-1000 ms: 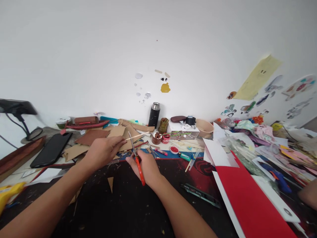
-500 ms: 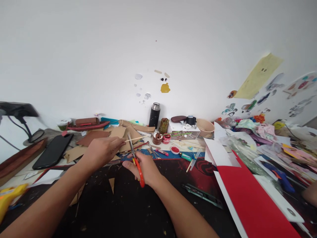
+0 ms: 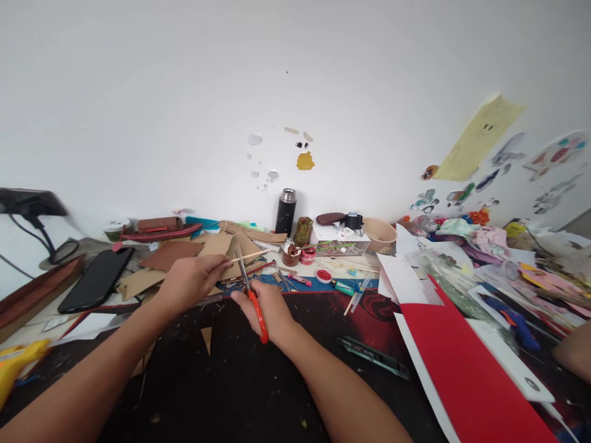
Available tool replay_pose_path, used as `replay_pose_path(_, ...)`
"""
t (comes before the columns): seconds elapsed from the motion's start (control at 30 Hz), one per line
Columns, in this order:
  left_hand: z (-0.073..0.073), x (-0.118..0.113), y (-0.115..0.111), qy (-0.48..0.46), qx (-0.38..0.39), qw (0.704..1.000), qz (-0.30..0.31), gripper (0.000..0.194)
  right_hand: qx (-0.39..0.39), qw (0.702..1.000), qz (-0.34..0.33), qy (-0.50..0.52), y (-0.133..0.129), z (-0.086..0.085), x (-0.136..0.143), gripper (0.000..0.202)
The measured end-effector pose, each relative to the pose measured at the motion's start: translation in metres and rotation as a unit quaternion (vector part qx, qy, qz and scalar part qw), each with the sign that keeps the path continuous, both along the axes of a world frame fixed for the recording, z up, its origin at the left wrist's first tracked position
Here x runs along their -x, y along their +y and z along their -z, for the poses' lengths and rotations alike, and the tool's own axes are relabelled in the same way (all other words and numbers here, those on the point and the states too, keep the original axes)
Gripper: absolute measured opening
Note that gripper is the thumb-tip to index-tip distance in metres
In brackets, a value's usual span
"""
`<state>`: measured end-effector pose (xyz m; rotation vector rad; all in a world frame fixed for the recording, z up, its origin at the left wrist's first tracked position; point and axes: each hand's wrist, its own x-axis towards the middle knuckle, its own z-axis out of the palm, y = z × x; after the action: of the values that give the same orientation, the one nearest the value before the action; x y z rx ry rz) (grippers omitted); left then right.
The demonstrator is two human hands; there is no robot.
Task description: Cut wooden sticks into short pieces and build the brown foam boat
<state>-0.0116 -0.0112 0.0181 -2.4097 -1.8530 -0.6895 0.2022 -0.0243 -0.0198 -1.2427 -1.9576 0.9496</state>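
From where I stand, the white wall [image 3: 161, 92] is the biggest thing, rising beyond both hands. The dark mat [image 3: 221, 394] spreads beneath them, and the red sheet [image 3: 466, 363] lies well to the right of the right hand. A yellow paper [image 3: 478, 138] is stuck high up on the wall, also off to the right hand's right.

The left hand [image 3: 190, 282] is drawn narrow, its fingertips pinching one end of something slim. The right hand [image 3: 270, 311] is closed around orange-handled scissors. Beyond the right hand, a tan bowl [image 3: 379, 232] sits over to the right, and a black flask [image 3: 286, 212] stands upright near the wall. The black phone [image 3: 96, 280] lies flat to the left of the left hand.

The scissors [image 3: 257, 314] point away from the right hand, up and slightly left. A green utility knife [image 3: 372, 357] rests on the mat to that hand's right. The thin stick [image 3: 256, 253] reaches rightward from the left fingertips and crosses the blades; I can't tell whether it lies between them. Smallest of all, a brown triangle [image 3: 207, 338] lies on the mat, nearer me than the left hand
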Motion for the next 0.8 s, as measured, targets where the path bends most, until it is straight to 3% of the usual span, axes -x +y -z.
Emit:
replay_pose_path(0.23,-0.019,0.0,-0.004,-0.164,0.087,0.982,0.042,0.054,-0.047,0.998,0.009,-0.046,-0.004,0.0,0.004,0.021)
replay_pose_path(0.5,-0.021,-0.008,-0.003,-0.188,0.092,0.977,0.029,0.055,-0.052,0.998,0.015,-0.025,-0.003,-0.001,0.0,0.019)
replay_pose_path(0.63,-0.026,0.002,0.0,-0.243,0.097,0.965,0.009,0.072,-0.05,0.999,0.011,-0.005,-0.002,-0.001,-0.002,0.02)
replay_pose_path(0.8,-0.039,0.023,0.0,-0.372,0.083,0.924,-0.031,0.088,-0.044,0.999,0.019,0.014,-0.001,-0.001,-0.005,0.018)
